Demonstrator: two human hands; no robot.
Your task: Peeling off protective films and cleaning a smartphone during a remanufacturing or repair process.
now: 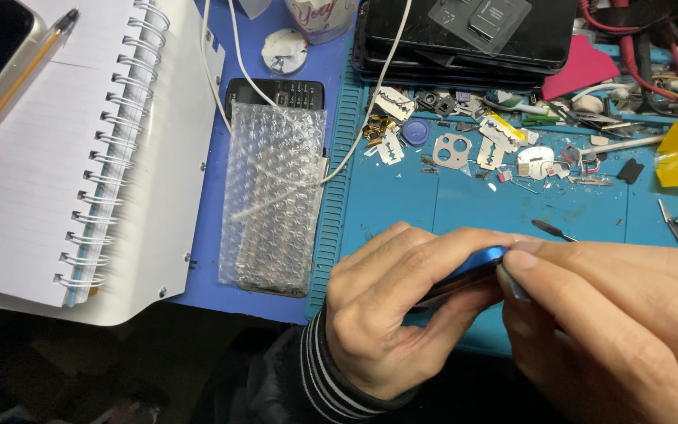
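Blue phone [468,267] gripped edge-on in left hand [390,314], right hand [598,330] pinching thin tool [514,284] at its seam, unopened.

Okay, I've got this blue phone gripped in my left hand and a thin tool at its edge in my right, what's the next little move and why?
Probably slide the thin tool a little along the seam rather than twist. Your left hand clamps the blue phone on edge, and your right hand presses the tip at its end; whether it has entered the seam is hidden behind your fingers.
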